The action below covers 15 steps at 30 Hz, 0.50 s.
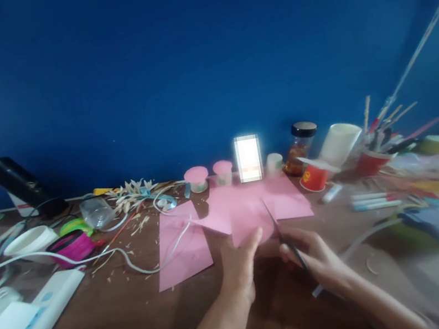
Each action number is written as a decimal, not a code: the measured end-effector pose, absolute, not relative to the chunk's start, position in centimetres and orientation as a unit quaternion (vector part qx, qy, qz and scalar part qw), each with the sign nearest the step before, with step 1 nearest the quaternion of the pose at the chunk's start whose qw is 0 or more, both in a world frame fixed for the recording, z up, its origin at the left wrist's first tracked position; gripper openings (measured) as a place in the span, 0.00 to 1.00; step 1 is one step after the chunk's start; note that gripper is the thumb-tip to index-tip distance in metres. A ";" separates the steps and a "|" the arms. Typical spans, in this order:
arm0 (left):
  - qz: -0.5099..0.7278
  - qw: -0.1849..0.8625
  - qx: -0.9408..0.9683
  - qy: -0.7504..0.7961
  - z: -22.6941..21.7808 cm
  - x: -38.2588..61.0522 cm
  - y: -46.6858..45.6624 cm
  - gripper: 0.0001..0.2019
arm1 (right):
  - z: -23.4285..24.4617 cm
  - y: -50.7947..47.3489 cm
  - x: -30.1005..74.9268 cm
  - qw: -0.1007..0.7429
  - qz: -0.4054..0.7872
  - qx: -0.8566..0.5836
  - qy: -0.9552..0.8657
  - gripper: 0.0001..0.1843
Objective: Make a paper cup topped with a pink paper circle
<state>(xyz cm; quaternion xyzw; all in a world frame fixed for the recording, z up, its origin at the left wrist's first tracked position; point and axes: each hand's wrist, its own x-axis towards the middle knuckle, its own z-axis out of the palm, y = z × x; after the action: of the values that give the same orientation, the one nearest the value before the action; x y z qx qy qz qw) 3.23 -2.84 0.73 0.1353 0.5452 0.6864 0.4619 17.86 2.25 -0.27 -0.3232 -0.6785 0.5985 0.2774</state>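
Note:
Between thumb and fingers, my left hand (240, 267) grips a piece of pink paper (248, 221) with a curved lower edge. My right hand (314, 255) is closed around a pair of dark scissors (293, 247), whose blade points up and away beside the paper's right edge. Whether the blades are apart is too blurred to tell. Behind the held piece lie more pink sheets (291, 206) on the brown table. A separate pink sheet (180, 244) lies flat to the left of my left hand, with a white cable across it.
Small cups with pink tops (196, 178) line the blue wall, near a glowing pixelated rectangle (249, 158). To the right stand a black-lidded jar (300, 145), a red cup (313, 179), markers (375, 200) and a brush holder (372, 160). A white power strip (53, 304) occupies the left.

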 end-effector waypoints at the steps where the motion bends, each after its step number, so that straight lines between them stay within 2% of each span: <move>1: 0.686 0.460 0.133 0.548 0.7 3.2 -2.8 0.25 | -0.2 2.3 17.9 0.277 0.599 -0.322 -0.679 0.28; 15: 0.689 0.459 0.118 0.548 0.9 3.2 -3.0 0.26 | -0.5 2.5 18.0 0.278 0.593 -0.321 -0.684 0.27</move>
<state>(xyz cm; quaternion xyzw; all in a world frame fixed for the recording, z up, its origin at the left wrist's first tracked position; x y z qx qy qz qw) 3.19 -2.96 0.87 0.1179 0.5483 0.6889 0.4592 18.04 2.51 -0.51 -0.3211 -0.6836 0.5933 0.2785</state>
